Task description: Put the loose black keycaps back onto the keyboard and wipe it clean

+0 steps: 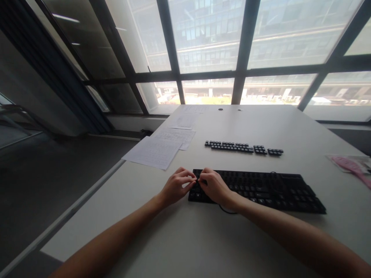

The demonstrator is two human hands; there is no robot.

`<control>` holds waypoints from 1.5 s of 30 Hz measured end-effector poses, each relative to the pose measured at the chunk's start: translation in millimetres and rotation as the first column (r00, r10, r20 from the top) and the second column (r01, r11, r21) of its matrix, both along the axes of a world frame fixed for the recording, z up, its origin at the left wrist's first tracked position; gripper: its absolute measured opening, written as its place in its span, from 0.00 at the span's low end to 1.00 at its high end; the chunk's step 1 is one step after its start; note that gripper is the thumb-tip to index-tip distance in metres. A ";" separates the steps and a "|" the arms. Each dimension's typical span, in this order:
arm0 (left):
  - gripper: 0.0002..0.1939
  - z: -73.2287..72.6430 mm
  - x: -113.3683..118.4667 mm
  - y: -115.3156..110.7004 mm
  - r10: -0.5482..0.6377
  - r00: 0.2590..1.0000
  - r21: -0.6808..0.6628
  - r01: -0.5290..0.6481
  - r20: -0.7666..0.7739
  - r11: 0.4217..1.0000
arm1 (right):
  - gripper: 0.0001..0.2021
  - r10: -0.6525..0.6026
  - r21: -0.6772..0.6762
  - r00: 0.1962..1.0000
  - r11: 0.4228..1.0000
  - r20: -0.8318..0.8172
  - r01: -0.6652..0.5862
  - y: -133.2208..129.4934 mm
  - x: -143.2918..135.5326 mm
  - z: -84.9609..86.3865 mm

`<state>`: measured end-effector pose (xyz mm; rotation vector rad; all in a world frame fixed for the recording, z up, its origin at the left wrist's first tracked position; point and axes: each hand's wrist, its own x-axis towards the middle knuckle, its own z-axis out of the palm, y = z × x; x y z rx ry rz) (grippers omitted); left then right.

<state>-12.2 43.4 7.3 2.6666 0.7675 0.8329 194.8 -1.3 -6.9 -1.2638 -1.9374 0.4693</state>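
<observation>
A black keyboard (246,189) lies on the white table, with its upper rows looking bare in places. At its left end, my left hand (176,185) has thumb and fingertips pinched together over the keys. My right hand (214,185) meets it there, fingers curled down in a pinch and hiding part of the keyboard. Whatever is between the fingertips is too small to make out. Beyond the keyboard, loose black keycaps (232,146) are laid out in rows and small groups.
Written paper sheets (156,148) overlap along the table's left edge (84,208). A pink item (348,166) lies at the far right. Two small dark objects sit near the back edge, below the large windows (208,38). A black cable (227,210) shows under the keyboard's front.
</observation>
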 end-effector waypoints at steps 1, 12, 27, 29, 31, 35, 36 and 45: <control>0.10 -0.6 -0.1 -0.4 -0.002 1.000 0.006 0.002 0.000 1.000 | 0.11 0.003 -0.004 1.000 1.000 -0.006 -0.003 -0.4 -0.4 0.3; 0.08 -3.3 2.6 -4.3 -0.014 1.000 0.046 0.015 -0.004 0.999 | 0.12 0.050 0.056 0.997 0.997 0.056 -0.053 -2.0 -0.4 -0.2; 0.08 -12.1 5.5 -6.8 -0.004 0.998 0.066 0.001 0.058 0.998 | 0.12 0.041 0.098 0.994 0.994 0.105 -0.052 -1.8 2.2 -2.7; 0.08 -11.1 5.8 -6.4 0.001 0.998 0.045 -0.004 0.065 0.999 | 0.11 -0.006 0.036 0.998 0.999 0.060 0.004 0.7 3.0 -1.1; 0.08 -9.7 6.1 -6.2 0.008 0.997 0.017 -0.009 0.078 1.000 | 0.09 -0.026 -0.008 0.999 1.000 0.020 0.026 2.7 4.5 -0.1; 0.09 -7.1 6.6 -6.2 0.009 0.995 -0.023 -0.006 0.103 1.000 | 0.07 -0.031 -0.035 0.998 0.999 -0.049 0.029 3.3 7.2 0.2; 0.09 -6.9 6.7 -6.1 0.010 0.995 -0.030 -0.007 0.104 1.000 | 0.07 -0.037 -0.041 0.997 0.999 -0.066 0.034 3.2 7.5 0.0; 0.10 -5.3 9.0 -6.8 0.017 0.994 -0.039 -0.013 0.109 0.999 | 0.10 0.018 -0.002 0.997 1.000 -0.073 -0.018 1.3 5.6 -0.3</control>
